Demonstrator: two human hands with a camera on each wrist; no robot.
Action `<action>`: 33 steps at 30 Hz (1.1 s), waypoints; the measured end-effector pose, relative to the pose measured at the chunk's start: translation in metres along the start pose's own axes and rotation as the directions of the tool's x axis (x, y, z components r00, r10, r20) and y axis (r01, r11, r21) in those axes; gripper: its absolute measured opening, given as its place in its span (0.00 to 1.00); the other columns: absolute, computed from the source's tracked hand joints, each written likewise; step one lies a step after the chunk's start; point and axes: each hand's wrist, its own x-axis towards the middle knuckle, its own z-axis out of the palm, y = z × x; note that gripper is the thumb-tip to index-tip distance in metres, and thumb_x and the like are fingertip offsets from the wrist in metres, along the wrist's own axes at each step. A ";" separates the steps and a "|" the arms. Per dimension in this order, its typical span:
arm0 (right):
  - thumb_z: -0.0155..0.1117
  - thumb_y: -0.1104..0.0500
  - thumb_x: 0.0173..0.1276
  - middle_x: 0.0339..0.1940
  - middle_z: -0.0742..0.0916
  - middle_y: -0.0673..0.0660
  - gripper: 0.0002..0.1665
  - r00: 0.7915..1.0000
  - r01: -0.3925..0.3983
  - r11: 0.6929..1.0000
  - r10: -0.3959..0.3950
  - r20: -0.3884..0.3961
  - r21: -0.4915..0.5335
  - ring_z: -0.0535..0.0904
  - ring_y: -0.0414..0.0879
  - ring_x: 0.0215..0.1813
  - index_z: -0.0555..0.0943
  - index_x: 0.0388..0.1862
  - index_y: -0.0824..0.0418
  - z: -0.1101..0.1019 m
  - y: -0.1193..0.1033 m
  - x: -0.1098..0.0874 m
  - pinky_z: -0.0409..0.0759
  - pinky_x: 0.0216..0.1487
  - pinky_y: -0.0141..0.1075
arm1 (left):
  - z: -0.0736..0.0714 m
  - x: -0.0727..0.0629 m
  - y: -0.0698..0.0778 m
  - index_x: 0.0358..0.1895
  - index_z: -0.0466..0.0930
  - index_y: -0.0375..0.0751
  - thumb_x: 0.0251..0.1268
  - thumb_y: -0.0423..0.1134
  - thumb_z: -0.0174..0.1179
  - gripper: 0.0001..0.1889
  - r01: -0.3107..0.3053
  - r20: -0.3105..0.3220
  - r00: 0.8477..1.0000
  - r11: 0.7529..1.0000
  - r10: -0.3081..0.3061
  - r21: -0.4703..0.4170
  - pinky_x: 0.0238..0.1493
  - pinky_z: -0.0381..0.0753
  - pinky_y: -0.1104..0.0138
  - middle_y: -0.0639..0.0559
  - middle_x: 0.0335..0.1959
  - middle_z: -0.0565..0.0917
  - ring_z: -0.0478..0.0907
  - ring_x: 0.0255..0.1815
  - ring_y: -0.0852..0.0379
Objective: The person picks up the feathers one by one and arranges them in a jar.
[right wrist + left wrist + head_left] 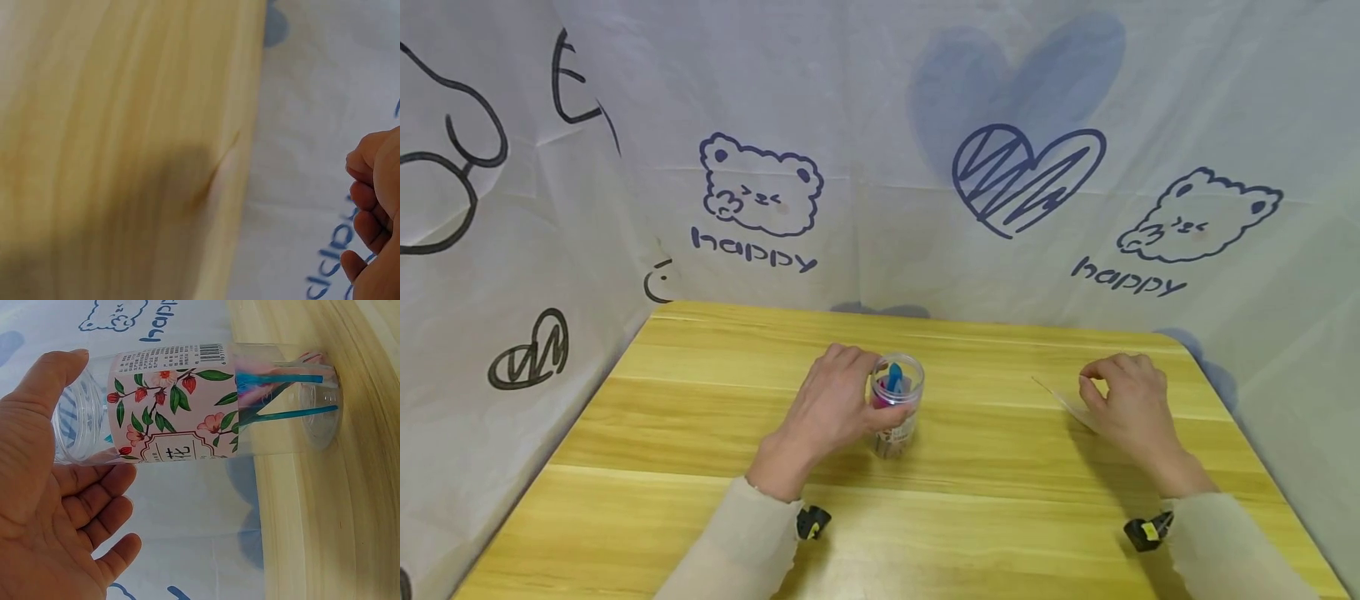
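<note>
My left hand grips a clear plastic jar near its top, thumb on one side and fingers on the other. The jar stands upright on the table, its mouth uncovered. A pink label with red flowers and green leaves wraps its middle. Inside are blue sticks and something pink and purple; the label hides part of them. Off to the right, my right hand hovers over the table, fingers loosely curled and thumb tip close to the index finger. Nothing shows in it.
The wooden table has yellow grain and a thin, pale-edged mark below the right hand. White cloth walls with drawn bears, hearts and lettering surround it at the back and sides. A small black device sits at each wrist.
</note>
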 end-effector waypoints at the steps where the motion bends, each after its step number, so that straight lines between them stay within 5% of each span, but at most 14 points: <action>1: 0.67 0.65 0.68 0.38 0.87 0.65 0.03 1.000 -0.023 1.000 0.023 0.018 -0.005 0.74 0.65 0.45 0.85 0.35 0.65 0.001 0.003 -0.001 0.66 0.45 0.61 | 0.000 0.000 0.000 0.59 0.83 0.39 0.55 0.65 0.76 0.38 0.001 -0.001 1.000 1.000 -0.001 -0.001 0.60 0.76 0.54 0.49 0.51 0.85 0.74 0.52 0.49; 13: 0.64 0.58 0.77 0.49 0.86 0.71 0.11 0.948 -0.188 0.981 0.193 0.253 -0.043 0.73 0.70 0.52 0.86 0.45 0.67 0.009 0.023 -0.013 0.66 0.47 0.65 | 0.001 -0.002 0.000 0.60 0.83 0.39 0.56 0.66 0.75 0.38 0.012 0.007 1.000 1.000 -0.012 -0.020 0.63 0.76 0.52 0.48 0.53 0.85 0.75 0.57 0.48; 33: 0.66 0.52 0.78 0.51 0.86 0.71 0.19 0.898 -0.218 0.973 0.232 0.374 -0.080 0.73 0.70 0.55 0.85 0.51 0.68 0.030 0.023 -0.015 0.66 0.50 0.66 | 0.001 -0.002 0.000 0.61 0.83 0.39 0.56 0.66 0.75 0.39 0.026 0.017 1.000 0.999 -0.026 -0.030 0.64 0.76 0.52 0.49 0.55 0.84 0.75 0.57 0.48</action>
